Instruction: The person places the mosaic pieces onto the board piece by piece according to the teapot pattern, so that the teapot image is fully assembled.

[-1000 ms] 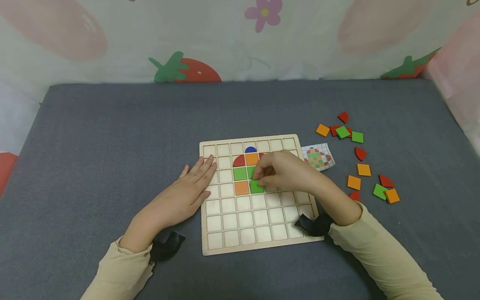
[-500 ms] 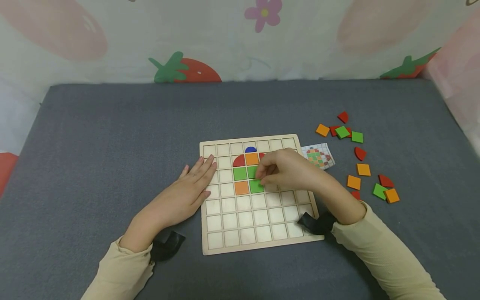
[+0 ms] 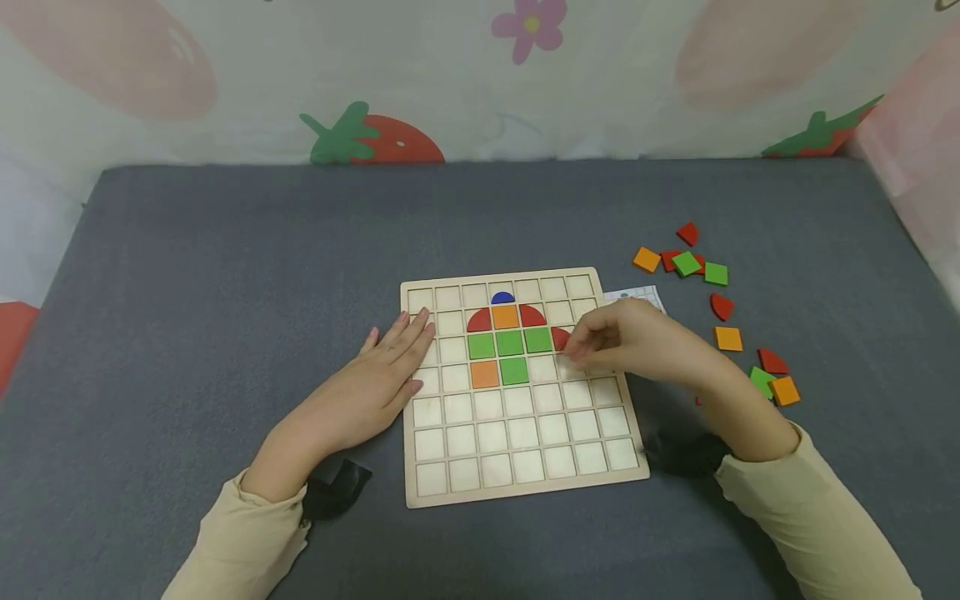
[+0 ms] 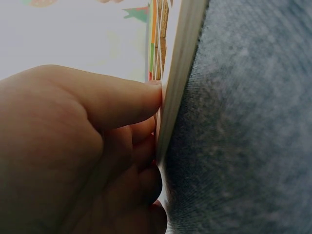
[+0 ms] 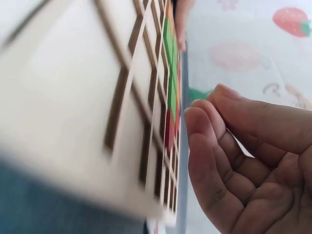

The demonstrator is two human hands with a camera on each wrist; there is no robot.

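A square wooden grid board (image 3: 491, 437) lies on the grey cloth. Its upper cells hold a blue half-round piece (image 3: 503, 297), two red quarter-round pieces, orange squares and several green squares (image 3: 510, 342). A further red quarter-round piece (image 3: 559, 338) sits in the row of green squares, partly covered by my right hand (image 3: 637, 343). That hand is above the board's right side; in the right wrist view its fingertips (image 5: 197, 119) are loosely bent with nothing between them. My left hand (image 3: 360, 396) rests with outstretched fingers on the board's left edge; its thumb (image 4: 126, 100) touches the rim.
Loose red, orange and green pieces are scattered right of the board, among them an orange square (image 3: 727, 338) and a red quarter-round (image 3: 722, 307). A printed pattern card (image 3: 637, 293) lies by the board's right edge, mostly under the right hand.
My right hand has moved right, away from the green squares, and uncovered a green square and the red quarter-round beside it. It now hides most of the card. The left hand stays put.
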